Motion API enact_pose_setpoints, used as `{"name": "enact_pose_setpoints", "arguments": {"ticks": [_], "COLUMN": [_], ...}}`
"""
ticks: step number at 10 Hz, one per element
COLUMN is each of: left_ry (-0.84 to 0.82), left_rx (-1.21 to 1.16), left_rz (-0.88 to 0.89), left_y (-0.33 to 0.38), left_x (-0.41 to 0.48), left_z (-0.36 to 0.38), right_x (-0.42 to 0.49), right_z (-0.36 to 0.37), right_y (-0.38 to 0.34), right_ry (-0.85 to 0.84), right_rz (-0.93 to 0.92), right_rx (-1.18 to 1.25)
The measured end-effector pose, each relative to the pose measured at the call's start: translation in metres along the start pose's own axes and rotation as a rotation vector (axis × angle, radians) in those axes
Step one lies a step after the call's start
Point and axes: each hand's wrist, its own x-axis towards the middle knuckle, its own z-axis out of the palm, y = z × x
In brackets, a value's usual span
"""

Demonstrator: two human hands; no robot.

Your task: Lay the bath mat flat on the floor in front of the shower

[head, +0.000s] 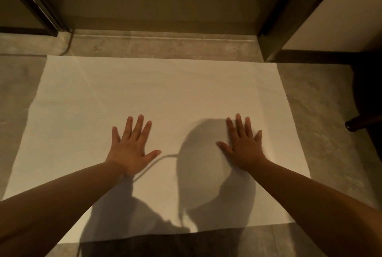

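Bath mat (157, 95) flat on floor (322, 99) before shower sill (165, 43) — pressed under left hand (130, 149) and right hand (245, 150), palms down, fingers spread straight.

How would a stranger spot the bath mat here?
Find the shower threshold between the dark door frames. On the grey floor before it lies the bath mat, the only white sheet, with left hand and right hand flat on it.
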Motion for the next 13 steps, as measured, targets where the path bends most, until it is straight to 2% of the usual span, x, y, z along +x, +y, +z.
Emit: {"name": "enact_pose_setpoints", "arguments": {"ticks": [5, 7, 8, 10, 11, 12, 13], "left_ry": [-0.095, 0.074, 0.039, 0.003, -0.072, -0.177, -0.200], "left_rx": [0.014, 0.000, 0.040, 0.052, 0.053, -0.022, -0.126], "left_rz": [0.008, 0.049, 0.030, 0.031, 0.018, 0.009, 0.030], "left_y": [0.007, 0.003, -0.002, -0.005, -0.002, -0.002, 0.002], "left_x": [0.003, 0.002, 0.005, 0.005, 0.002, -0.006, -0.024], "left_z": [-0.011, -0.012, -0.008, -0.003, -0.013, -0.041, -0.078], "right_x": [0.004, -0.001, -0.001, 0.003, 0.002, 0.001, -0.007], "right_z": [-0.008, -0.008, -0.002, 0.006, -0.002, -0.032, -0.075], "right_y": [0.008, -0.002, -0.008, -0.011, -0.014, -0.028, -0.046], "right_ry": [-0.053, 0.088, 0.053, 0.024, -0.054, -0.171, -0.120], "right_rz": [0.026, -0.085, -0.148, -0.148, -0.125, -0.063, -0.075], "right_rx": [-0.013, 0.030, 0.010, -0.041, -0.069, -0.003, 0.045]}}
